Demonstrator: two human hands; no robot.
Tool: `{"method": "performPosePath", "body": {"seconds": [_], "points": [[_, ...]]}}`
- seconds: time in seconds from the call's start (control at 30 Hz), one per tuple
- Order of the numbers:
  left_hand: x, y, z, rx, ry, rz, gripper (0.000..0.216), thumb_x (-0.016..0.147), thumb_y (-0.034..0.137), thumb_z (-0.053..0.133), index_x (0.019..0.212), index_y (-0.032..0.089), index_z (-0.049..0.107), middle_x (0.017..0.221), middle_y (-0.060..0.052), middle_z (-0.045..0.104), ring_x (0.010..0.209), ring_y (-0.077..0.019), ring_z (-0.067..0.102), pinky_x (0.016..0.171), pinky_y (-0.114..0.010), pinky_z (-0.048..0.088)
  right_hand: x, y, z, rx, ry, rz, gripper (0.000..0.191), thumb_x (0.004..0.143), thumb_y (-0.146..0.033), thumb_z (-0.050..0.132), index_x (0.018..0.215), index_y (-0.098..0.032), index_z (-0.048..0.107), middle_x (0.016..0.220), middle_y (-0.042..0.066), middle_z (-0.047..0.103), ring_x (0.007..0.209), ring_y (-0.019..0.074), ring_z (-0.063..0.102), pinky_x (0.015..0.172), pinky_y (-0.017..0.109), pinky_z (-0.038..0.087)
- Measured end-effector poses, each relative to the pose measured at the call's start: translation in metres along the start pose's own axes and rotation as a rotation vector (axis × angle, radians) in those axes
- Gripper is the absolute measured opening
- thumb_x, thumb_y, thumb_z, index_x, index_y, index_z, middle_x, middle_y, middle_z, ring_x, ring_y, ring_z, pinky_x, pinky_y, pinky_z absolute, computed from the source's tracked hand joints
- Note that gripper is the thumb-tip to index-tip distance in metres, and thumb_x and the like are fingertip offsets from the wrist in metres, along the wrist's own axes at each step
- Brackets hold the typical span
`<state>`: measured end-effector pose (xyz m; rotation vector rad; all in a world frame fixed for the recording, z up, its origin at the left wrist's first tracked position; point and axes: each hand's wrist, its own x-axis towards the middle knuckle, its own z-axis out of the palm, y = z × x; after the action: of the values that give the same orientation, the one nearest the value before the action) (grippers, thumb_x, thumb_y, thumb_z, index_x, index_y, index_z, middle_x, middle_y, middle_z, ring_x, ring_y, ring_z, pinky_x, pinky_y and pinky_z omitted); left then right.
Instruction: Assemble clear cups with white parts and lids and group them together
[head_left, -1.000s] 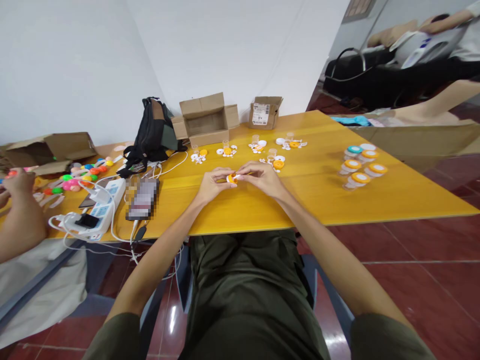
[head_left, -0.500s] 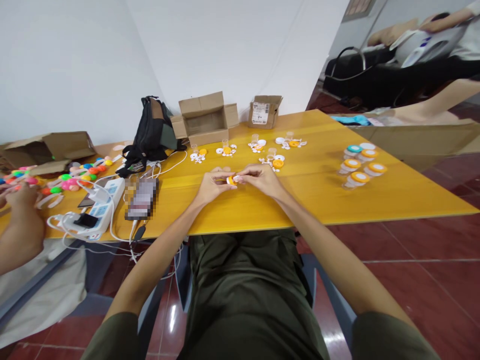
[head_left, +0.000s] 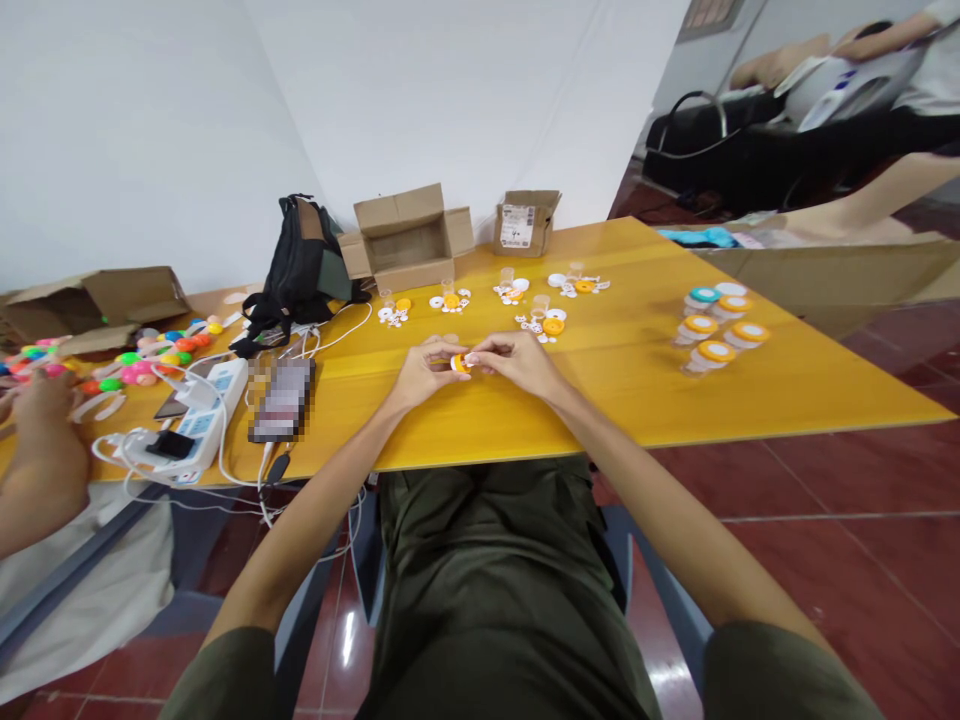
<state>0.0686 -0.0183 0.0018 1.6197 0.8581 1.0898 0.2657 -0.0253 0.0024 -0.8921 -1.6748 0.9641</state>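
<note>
My left hand (head_left: 427, 372) is closed around an orange-and-white cap (head_left: 460, 363) just above the near part of the yellow table (head_left: 637, 370). My right hand (head_left: 517, 358) pinches a small white part (head_left: 470, 358) against the cap's right side. Fingers hide much of both pieces. Beyond my hands lie several small groups of parts, each with a clear cup (head_left: 540, 305), an orange ring (head_left: 553, 326) and little white pieces. To the right stand several clear jars with orange-and-white lids (head_left: 712, 352), one with a teal lid (head_left: 705, 296).
Open cardboard boxes (head_left: 409, 250) and a black backpack (head_left: 307, 255) stand along the wall. Left of me are a phone (head_left: 283, 400), a power strip (head_left: 214, 415) with tangled cables, and colourful toys (head_left: 142, 370). Another person's arm (head_left: 41, 460) reaches in at far left.
My right fingers have shifted slightly at the cap, and the cap is turned a little. The camera view has moved slightly; the other parts on the table stay in place.
</note>
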Motion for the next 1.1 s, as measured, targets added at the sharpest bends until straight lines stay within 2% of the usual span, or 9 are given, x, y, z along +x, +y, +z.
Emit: {"method": "performPosePath", "body": {"seconds": [0.17,0.3,0.4,0.57,0.7,0.87,0.97,1.1], "points": [[0.0021,-0.0014,-0.0017,-0.012,-0.017,-0.027,0.049,0.048,0.039,0.097,0.087,0.018,0.077,0.105,-0.004,0.071,0.093,-0.0207,0.071,0.091,-0.04,0.06,-0.0005,0.0012,-0.002,-0.062,-0.032,-0.02,0.018,0.076,-0.037,0.076,0.08,-0.02,0.08,0.075,0.002,0.078,0.066,0.0178,0.069,0.064,0.028,0.053],[0.002,-0.0017,-0.0022,-0.016,-0.003,-0.07,0.049,0.049,0.036,0.096,0.09,0.017,0.076,0.098,-0.004,0.076,0.092,-0.022,0.073,0.093,-0.042,0.06,-0.0022,0.0008,-0.0043,-0.08,-0.09,-0.04,0.018,0.077,-0.029,0.073,0.091,-0.021,0.08,0.086,0.003,0.08,0.077,0.0196,0.072,0.071,0.029,0.055],[0.0018,-0.0026,-0.002,-0.022,-0.001,-0.107,0.049,0.048,0.033,0.096,0.09,0.017,0.076,0.092,-0.004,0.078,0.088,-0.0222,0.073,0.091,-0.042,0.06,-0.0031,0.0002,-0.0048,-0.146,-0.112,-0.104,0.016,0.081,-0.026,0.069,0.09,-0.021,0.081,0.09,0.004,0.081,0.08,0.0201,0.072,0.073,0.03,0.054],[0.0015,-0.0039,-0.001,-0.025,-0.021,-0.137,0.048,0.047,0.031,0.096,0.089,0.016,0.075,0.089,-0.004,0.078,0.085,-0.021,0.074,0.09,-0.04,0.06,-0.0039,0.0016,-0.0047,-0.256,-0.106,-0.174,0.015,0.086,-0.025,0.067,0.086,-0.023,0.082,0.085,0.004,0.08,0.074,0.0197,0.07,0.071,0.03,0.051],[0.0016,-0.0031,-0.0005,-0.021,-0.026,-0.142,0.048,0.046,0.031,0.096,0.086,0.016,0.074,0.09,-0.003,0.077,0.084,-0.0204,0.074,0.09,-0.04,0.06,-0.0039,0.0041,-0.0045,-0.263,-0.123,-0.176,0.016,0.087,-0.026,0.066,0.085,-0.023,0.082,0.084,0.004,0.08,0.074,0.0197,0.07,0.071,0.029,0.05],[0.0021,-0.0026,-0.0002,-0.005,-0.034,-0.134,0.048,0.045,0.032,0.096,0.083,0.016,0.074,0.085,-0.002,0.075,0.079,-0.0186,0.073,0.086,-0.037,0.06,-0.004,0.0047,-0.0043,-0.302,-0.132,-0.149,0.019,0.088,-0.028,0.066,0.081,-0.019,0.081,0.075,0.004,0.078,0.064,0.0164,0.064,0.064,0.027,0.043],[0.0027,-0.0041,-0.0007,0.022,-0.043,-0.117,0.047,0.047,0.034,0.096,0.084,0.016,0.074,0.085,-0.002,0.075,0.079,-0.0189,0.073,0.086,-0.036,0.061,-0.0043,0.0023,-0.004,-0.376,-0.128,-0.11,0.025,0.09,-0.032,0.065,0.076,-0.018,0.079,0.065,0.002,0.072,0.057,0.014,0.056,0.06,0.027,0.037],[0.0043,-0.0084,-0.0014,0.058,-0.068,-0.096,0.046,0.05,0.036,0.095,0.085,0.016,0.072,0.087,-0.004,0.076,0.084,-0.0216,0.075,0.087,-0.038,0.061,-0.0048,-0.0035,-0.0038,-0.532,-0.117,-0.052,0.042,0.094,-0.041,0.061,0.06,-0.017,0.07,0.053,0.001,0.061,0.053,0.0132,0.049,0.058,0.028,0.03]]}}
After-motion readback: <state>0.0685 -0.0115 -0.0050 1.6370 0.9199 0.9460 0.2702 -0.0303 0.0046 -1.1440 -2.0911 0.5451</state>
